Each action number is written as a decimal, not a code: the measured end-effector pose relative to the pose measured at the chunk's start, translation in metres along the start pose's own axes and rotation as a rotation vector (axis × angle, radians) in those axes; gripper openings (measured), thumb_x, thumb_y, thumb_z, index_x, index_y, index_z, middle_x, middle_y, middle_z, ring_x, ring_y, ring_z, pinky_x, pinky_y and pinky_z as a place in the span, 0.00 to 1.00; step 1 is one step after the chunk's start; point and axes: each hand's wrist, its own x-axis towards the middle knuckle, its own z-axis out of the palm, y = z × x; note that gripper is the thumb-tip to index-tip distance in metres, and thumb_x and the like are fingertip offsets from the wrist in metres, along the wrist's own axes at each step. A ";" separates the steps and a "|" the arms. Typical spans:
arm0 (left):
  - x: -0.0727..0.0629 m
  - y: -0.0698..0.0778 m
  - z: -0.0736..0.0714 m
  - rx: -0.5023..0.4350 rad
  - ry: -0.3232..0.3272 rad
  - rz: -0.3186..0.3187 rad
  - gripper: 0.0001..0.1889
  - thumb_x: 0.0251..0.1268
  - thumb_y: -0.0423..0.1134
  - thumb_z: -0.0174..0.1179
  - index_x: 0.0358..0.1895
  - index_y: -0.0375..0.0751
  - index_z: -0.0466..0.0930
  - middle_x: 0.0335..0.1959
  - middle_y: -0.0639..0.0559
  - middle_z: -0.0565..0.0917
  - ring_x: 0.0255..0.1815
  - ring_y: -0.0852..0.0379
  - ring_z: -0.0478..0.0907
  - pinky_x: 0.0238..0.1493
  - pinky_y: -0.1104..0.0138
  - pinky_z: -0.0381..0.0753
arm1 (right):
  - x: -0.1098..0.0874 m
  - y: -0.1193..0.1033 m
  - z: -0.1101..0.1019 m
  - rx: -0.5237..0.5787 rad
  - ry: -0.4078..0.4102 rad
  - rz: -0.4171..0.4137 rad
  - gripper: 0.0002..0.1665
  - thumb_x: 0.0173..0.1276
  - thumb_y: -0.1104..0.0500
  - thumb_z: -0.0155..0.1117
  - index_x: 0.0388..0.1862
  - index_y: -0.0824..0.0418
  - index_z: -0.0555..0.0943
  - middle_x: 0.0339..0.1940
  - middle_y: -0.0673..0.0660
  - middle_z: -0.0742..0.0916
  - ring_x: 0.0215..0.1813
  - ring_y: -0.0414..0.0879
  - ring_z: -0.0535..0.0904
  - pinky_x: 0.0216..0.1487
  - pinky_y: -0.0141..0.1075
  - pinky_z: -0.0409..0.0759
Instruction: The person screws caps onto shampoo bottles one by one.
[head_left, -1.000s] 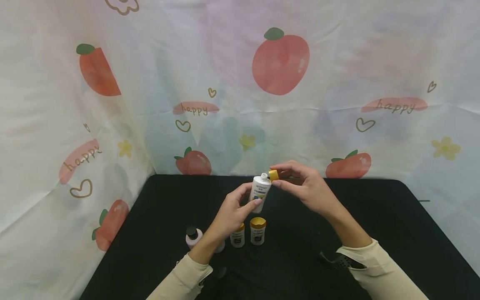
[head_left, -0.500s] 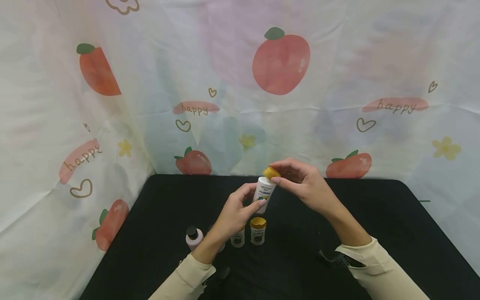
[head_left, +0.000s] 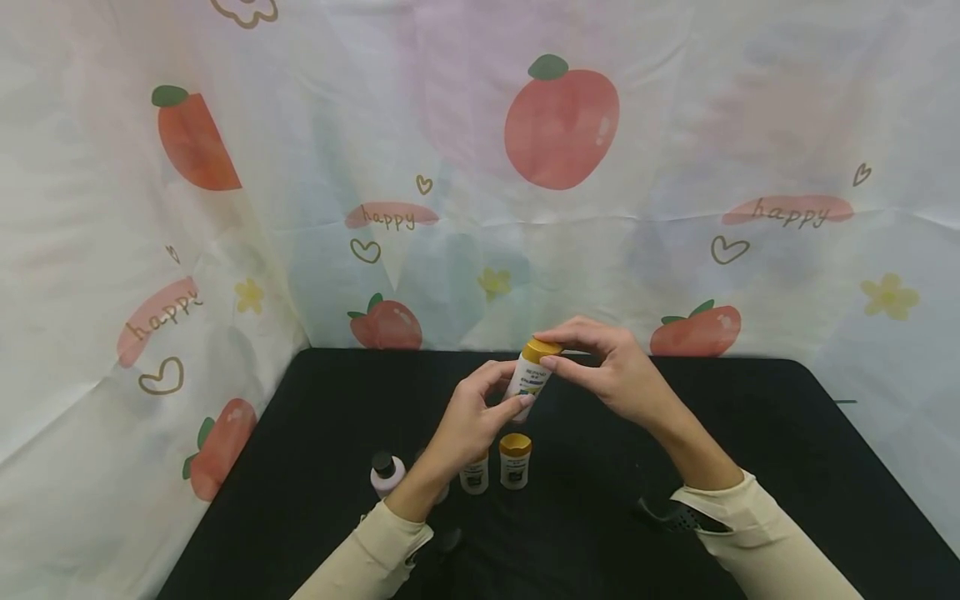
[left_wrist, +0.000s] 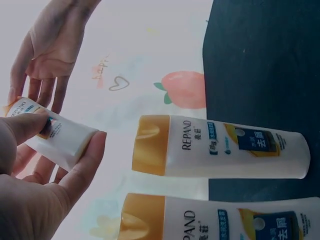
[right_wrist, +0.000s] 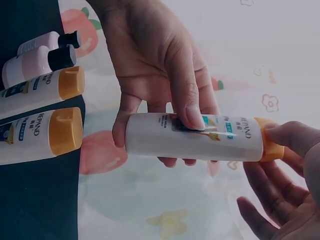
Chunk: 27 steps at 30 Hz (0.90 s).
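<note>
My left hand [head_left: 468, 415] grips a white shampoo bottle [right_wrist: 195, 137] around its body, thumb across the label, and holds it tilted above the table. With thumb and fingers, my right hand [head_left: 611, 367] pinches the yellow cap [right_wrist: 271, 142], which sits on the bottle's neck end. Below the hands, two similar white bottles with yellow caps stand upright; the nearer-to-right one [head_left: 514, 462] shows fully, while the other bottle [head_left: 474, 475] is partly behind my left hand.
A pink bottle with a black cap [head_left: 387, 473] stands left of the left forearm. Another pink bottle [right_wrist: 37, 42] shows beside it in the right wrist view. All stand on a black table [head_left: 315, 417], with a printed curtain [head_left: 465, 125] behind.
The cap, at first held beside the bare bottle neck, has moved left and down over it and now sits on the bottle. The left hand has kept its hold on the bottle.
</note>
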 end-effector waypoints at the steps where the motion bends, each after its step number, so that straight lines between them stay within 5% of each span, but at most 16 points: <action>1: 0.000 0.000 0.000 -0.002 0.002 -0.003 0.22 0.69 0.35 0.67 0.65 0.45 0.78 0.54 0.49 0.81 0.52 0.53 0.82 0.51 0.57 0.84 | 0.000 0.000 0.000 -0.005 0.004 0.000 0.22 0.68 0.68 0.70 0.60 0.57 0.84 0.54 0.50 0.85 0.55 0.43 0.83 0.57 0.34 0.82; 15: 0.000 -0.001 0.001 -0.115 0.007 -0.072 0.22 0.69 0.33 0.66 0.65 0.41 0.77 0.57 0.43 0.80 0.54 0.45 0.83 0.42 0.62 0.88 | 0.003 0.002 -0.007 -0.047 -0.054 -0.081 0.27 0.66 0.73 0.67 0.63 0.58 0.83 0.49 0.48 0.84 0.51 0.43 0.79 0.49 0.30 0.80; 21: -0.003 -0.002 0.003 -0.022 0.001 -0.055 0.22 0.69 0.36 0.67 0.64 0.46 0.79 0.54 0.49 0.81 0.53 0.52 0.82 0.49 0.63 0.85 | 0.002 0.007 -0.006 -0.036 -0.003 -0.047 0.24 0.59 0.70 0.75 0.54 0.55 0.86 0.48 0.48 0.86 0.50 0.42 0.83 0.55 0.32 0.81; 27: -0.003 -0.004 0.007 0.006 -0.008 -0.020 0.21 0.69 0.36 0.67 0.63 0.47 0.79 0.53 0.51 0.82 0.52 0.54 0.81 0.54 0.58 0.81 | 0.002 0.009 0.004 -0.030 -0.010 -0.021 0.24 0.61 0.67 0.76 0.57 0.58 0.85 0.52 0.51 0.88 0.53 0.41 0.84 0.55 0.32 0.82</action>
